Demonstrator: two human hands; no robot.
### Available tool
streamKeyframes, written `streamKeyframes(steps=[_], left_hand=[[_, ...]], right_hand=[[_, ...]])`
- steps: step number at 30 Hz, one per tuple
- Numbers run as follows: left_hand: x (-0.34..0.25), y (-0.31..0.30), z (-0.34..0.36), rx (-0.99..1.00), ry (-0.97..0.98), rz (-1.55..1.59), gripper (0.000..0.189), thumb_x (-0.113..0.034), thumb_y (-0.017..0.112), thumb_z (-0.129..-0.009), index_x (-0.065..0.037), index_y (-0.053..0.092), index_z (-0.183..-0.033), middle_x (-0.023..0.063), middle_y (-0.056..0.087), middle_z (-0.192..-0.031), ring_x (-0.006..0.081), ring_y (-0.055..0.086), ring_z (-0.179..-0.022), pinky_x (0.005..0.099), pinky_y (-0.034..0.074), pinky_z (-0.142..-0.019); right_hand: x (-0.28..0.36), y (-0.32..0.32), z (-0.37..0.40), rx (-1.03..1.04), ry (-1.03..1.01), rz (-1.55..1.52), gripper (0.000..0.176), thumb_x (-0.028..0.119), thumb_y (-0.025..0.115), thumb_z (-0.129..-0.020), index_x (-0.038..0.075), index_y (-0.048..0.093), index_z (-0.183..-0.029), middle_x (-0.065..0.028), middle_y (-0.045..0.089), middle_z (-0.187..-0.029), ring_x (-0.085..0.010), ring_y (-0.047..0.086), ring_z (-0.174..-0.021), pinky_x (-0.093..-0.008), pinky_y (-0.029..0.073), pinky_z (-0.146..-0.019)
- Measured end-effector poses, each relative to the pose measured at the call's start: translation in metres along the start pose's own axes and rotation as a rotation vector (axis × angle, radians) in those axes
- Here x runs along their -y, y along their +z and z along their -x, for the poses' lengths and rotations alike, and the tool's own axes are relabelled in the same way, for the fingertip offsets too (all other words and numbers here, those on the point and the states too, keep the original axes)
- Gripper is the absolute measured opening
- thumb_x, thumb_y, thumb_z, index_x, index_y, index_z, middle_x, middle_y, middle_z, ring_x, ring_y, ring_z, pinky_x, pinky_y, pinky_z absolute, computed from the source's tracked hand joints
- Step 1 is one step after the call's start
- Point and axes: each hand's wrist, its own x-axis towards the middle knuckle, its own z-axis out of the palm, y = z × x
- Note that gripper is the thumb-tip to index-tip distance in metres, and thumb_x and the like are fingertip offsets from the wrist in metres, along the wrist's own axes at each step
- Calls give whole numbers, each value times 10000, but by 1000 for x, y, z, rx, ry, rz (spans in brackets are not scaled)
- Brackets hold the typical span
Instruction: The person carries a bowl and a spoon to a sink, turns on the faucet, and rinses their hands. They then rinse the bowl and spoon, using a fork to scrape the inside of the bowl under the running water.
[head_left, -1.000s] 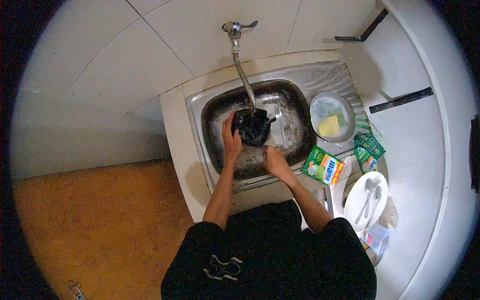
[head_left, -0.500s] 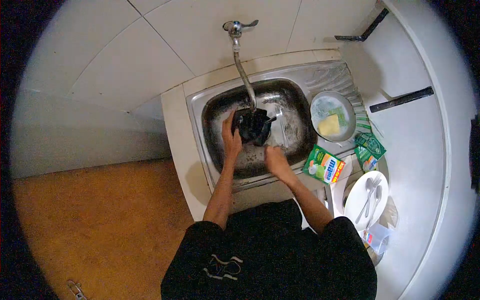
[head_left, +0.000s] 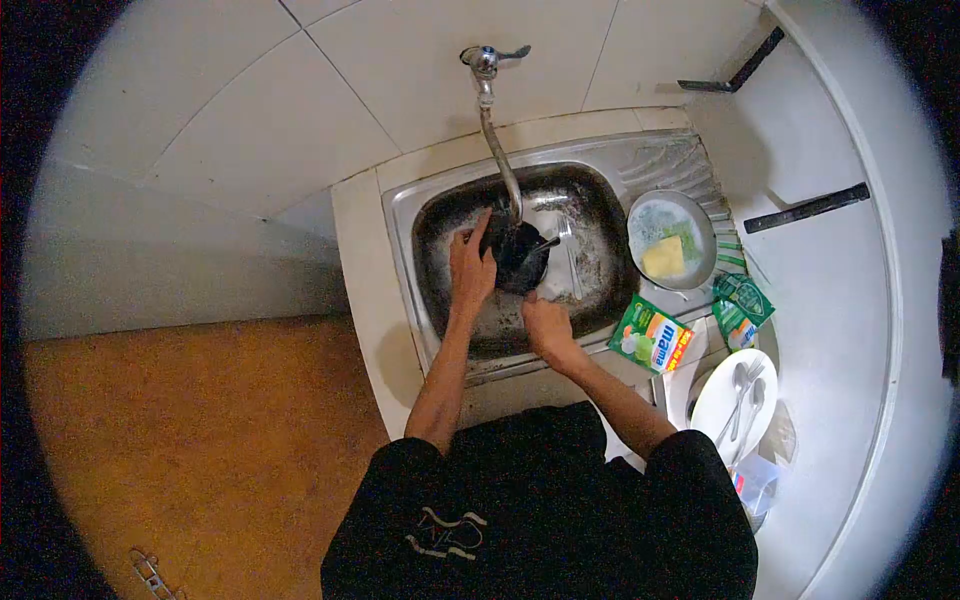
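Note:
Under the faucet spout, a dark black vessel (head_left: 522, 262) sits in the metal sink (head_left: 430, 300). My left hand (head_left: 470, 268) grips its left side, the index finger stretched up along the edge. Below the vessel's lower right edge, my right hand (head_left: 547, 325) is closed like a fist; I cannot tell what is in its fingers. A thin dark handle (head_left: 545, 246) sticks out over the vessel's right side. Just right of it a fork (head_left: 567, 245) lies on the sink floor.
The faucet (head_left: 487, 62) hangs from the tiled wall. On the drainboard stands a soapy pan (head_left: 645, 215) holding a yellow-green sponge (head_left: 663, 258). Green packets (head_left: 650, 335) lie nearby, with a white plate (head_left: 712, 395) of cutlery and a clear plastic container (head_left: 760, 482) below.
The black vessel has turned and tilted under the spout, showing a rounder outline. My left hand's index finger now points further up; my right hand has shifted slightly. The whole view moved a little.

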Motion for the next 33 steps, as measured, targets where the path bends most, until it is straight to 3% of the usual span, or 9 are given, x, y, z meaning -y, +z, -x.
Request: streamKeyframes(steps=[5,12,14,18,20,24,27,30,33], left_hand=[[13,-1,6,-3,-18,-48,626,51,506,-698,-240,412,-1244,188,461,-903,337,472,-849,402,386,-792],[25,4,8,34,-26,28,604,41,494,-711,-227,411,-1246,204,455,-909,352,476,-853,415,394,-772],[15,2,8,48,-73,-119,595,32,494,-703,-212,419,-1240,190,450,-884,350,477,-855,409,396,-769],[21,4,9,-26,-11,35,614,43,493,-682,-205,422,-1239,181,450,-882,348,476,-855,403,394,-777],[15,-2,9,-11,39,-99,636,62,482,-659,-206,429,-1234,184,457,-916,348,475,-859,396,393,-786],[9,-5,9,-27,29,-34,635,75,470,-655,-198,439,-1227,179,465,-926,346,475,-866,391,393,-789],[10,-6,7,-30,-19,63,629,89,471,-653,-194,454,-1214,171,471,-923,337,477,-867,389,391,-793],[14,-3,1,-94,149,47,628,99,466,-654,-189,458,-1212,169,481,-924,333,482,-876,390,391,-795],[13,-6,2,-47,23,35,630,101,462,-654,-194,460,-1211,169,480,-945,328,477,-896,378,389,-808]], right_hand=[[-4,-16,3,-209,-57,5,153,27,513,-683,-26,510,-826,-188,556,-663,-352,583,-638,-424,479,-555],[-8,-8,0,-198,-11,20,114,36,459,-733,-29,514,-810,-178,556,-670,-354,579,-622,-422,466,-524],[-3,6,1,-76,-73,71,99,39,458,-737,-21,527,-775,-182,557,-669,-356,581,-635,-432,462,-528],[-15,-2,1,-218,-118,-29,100,46,456,-740,-9,539,-747,-190,560,-684,-362,583,-669,-442,467,-559],[-10,-3,-3,-101,-17,29,103,54,454,-737,4,544,-740,-200,562,-722,-367,578,-692,-450,463,-572],[-1,-19,4,-61,-108,-87,93,54,467,-721,-3,540,-726,-207,559,-733,-372,573,-703,-452,461,-575],[-6,-14,-1,-176,27,-41,83,53,488,-707,-4,535,-745,-209,558,-729,-373,569,-689,-449,460,-573],[-4,-9,0,-56,-128,-9,99,56,492,-708,-1,524,-783,-207,556,-730,-372,566,-687,-446,461,-585],[-6,-16,1,-156,-44,-22,129,45,499,-700,7,507,-823,-207,551,-731,-379,560,-693,-449,457,-597]])
